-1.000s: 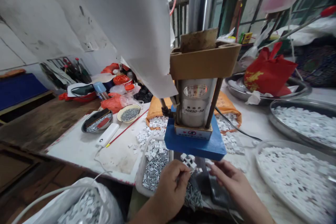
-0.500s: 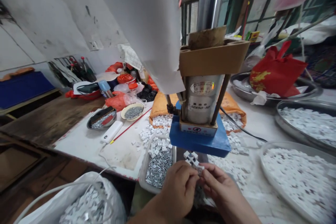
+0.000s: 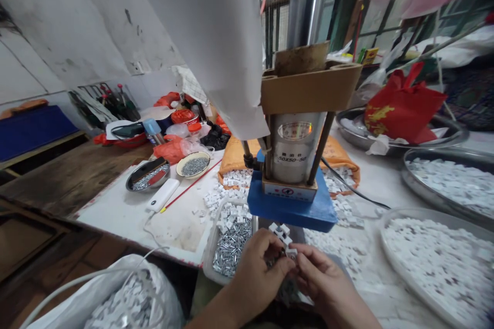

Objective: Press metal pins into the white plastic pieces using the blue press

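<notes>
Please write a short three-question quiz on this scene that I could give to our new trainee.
1. Multiple choice: What is at the fingertips of the left hand and the right hand?
A) a paper cup
B) small white pieces
C) a screwdriver

2. True or false: The red bag sits in a metal bowl.

3. Fill in the blank: The base of the press in front of the hands is ____ in colour.

Key: 1. B; 2. True; 3. blue.
</notes>
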The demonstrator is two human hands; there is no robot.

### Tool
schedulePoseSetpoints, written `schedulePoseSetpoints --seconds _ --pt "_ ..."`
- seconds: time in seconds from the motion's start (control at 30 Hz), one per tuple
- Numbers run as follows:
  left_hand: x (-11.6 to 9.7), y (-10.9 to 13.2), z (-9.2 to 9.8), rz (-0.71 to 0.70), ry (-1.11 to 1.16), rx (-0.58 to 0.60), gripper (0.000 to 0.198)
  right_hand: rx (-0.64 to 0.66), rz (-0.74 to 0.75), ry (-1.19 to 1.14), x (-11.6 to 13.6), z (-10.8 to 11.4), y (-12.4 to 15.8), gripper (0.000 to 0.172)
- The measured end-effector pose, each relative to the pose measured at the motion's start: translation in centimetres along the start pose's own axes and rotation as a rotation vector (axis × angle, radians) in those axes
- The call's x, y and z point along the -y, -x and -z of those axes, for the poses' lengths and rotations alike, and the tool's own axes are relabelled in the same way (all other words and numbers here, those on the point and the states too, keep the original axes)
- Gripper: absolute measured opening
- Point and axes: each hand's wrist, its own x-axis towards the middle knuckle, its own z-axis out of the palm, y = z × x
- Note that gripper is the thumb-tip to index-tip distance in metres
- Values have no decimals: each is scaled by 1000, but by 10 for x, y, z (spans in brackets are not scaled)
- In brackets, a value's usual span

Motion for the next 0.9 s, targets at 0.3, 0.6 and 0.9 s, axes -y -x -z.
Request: schedulePoseSetpoints --seconds 0.3,0.6,0.9 --pt "3 2 0 -281 -136 42 30 2 64 97 -2 -2 -6 35" --pt "6 1 -4 -419 -202 42 32 -36 150 216 -1 -4 -8 43" --pt "7 -4 3 -294 -110 -49 21 -68 74 194 -3 -7 -10 49"
